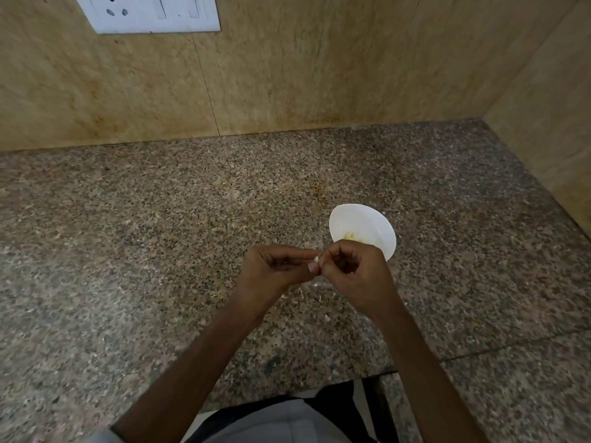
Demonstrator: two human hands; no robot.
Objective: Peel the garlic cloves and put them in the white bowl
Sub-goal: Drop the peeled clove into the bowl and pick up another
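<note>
I judge peeling in hand: left hand (275,270), right hand (351,271) fingers clamped on garlic clove (316,259). Next: bare clove into white bowl (361,219), one o'clock of hands.

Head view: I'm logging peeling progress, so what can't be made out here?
- The garlic clove: head view, mostly covered by the fingertips of the left hand and right hand; too small to tell whether skin remains.
- The white bowl: head view, near rim hidden behind the right hand; the yellowish pieces inside are too blurred to count.
- The switch plate: head view, cut off by the top edge.
</note>
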